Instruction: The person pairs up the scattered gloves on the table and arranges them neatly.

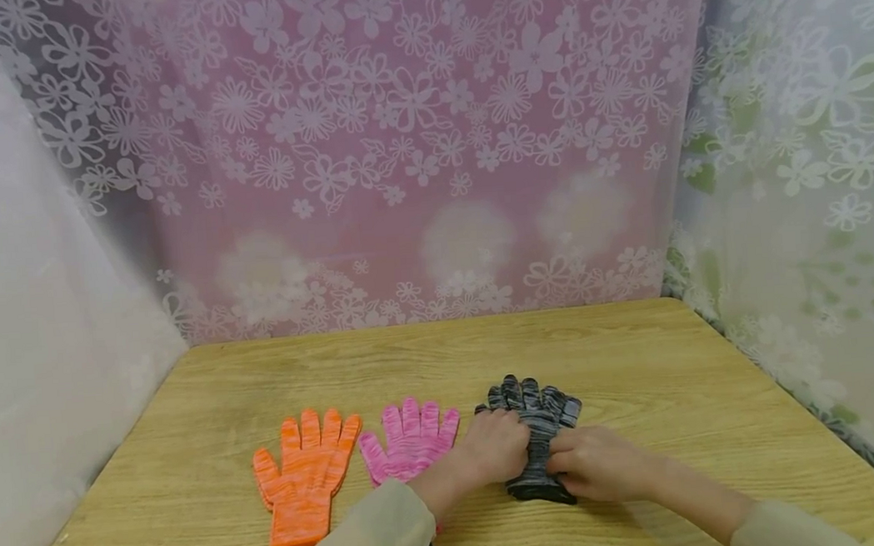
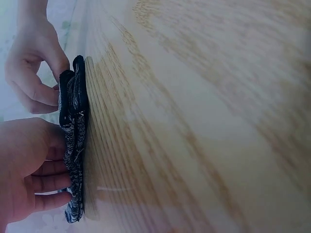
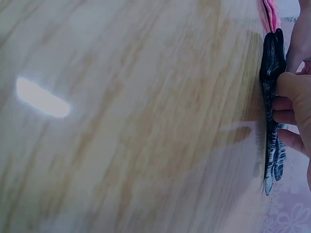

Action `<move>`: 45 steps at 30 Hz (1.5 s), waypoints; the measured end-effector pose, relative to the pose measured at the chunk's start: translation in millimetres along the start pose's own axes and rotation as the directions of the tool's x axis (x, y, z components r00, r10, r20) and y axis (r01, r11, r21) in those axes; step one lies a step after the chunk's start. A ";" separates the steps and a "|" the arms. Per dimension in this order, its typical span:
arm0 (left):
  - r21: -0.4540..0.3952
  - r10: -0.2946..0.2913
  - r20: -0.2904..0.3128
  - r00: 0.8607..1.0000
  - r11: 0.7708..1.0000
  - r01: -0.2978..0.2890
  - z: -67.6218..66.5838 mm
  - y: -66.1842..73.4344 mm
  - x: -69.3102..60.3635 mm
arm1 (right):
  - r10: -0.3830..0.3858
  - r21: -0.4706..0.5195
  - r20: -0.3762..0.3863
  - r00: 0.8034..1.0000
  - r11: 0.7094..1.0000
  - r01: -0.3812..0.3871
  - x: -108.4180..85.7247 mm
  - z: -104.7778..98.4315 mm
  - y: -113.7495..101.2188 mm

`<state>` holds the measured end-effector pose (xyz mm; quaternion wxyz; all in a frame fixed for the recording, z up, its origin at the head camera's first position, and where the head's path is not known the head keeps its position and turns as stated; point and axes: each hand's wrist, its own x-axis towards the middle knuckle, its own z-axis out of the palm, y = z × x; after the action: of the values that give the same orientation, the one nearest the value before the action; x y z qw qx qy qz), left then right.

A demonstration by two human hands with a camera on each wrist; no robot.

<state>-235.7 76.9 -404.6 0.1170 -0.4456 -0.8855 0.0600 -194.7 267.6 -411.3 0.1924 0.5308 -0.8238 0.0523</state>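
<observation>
On the wooden surface (image 1: 622,345), a gray glove (image 1: 540,449) lies right of 2 others, a pink glove (image 1: 412,448) and an orange glove (image 1: 303,482). My right grip (image 1: 606,465) pinches its cuff end, nearly closed; my left grip (image 1: 498,446) touches it, fingers bent, pinching or not I cannot tell.

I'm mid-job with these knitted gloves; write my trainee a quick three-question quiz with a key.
1. True or false: in the head view, the orange knitted glove lies left of the pink knitted glove.
2. The left hand and right hand both hold which glove? A) orange B) pink C) striped black-and-grey knitted glove
3. Fill in: in the head view, the person's ____ arm partly hides the pink glove.

Key: 1. True. 2. C. 3. Left.
</observation>
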 end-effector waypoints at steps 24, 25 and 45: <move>-0.035 0.113 -0.062 0.992 0.993 -0.115 -9.3 -6.7 -6.1 | -0.064 -0.018 0.018 0.998 0.998 0.064 -5.5 -7.0 -1.6; -0.062 0.140 -0.064 0.988 0.988 -0.144 -12.3 -8.7 -8.1 | -0.057 -0.001 0.008 0.998 0.998 0.057 -5.9 -7.7 -1.4; 0.159 0.417 -0.131 0.899 0.904 -0.396 -28.1 -7.8 -25.3 | -0.034 0.054 -0.012 0.999 0.998 0.035 -6.6 -8.3 -5.1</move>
<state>-219.8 52.0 -379.7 0.2018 -0.6158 -0.7545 0.1034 -185.6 273.5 -406.8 0.1833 0.5497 -0.8116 0.0742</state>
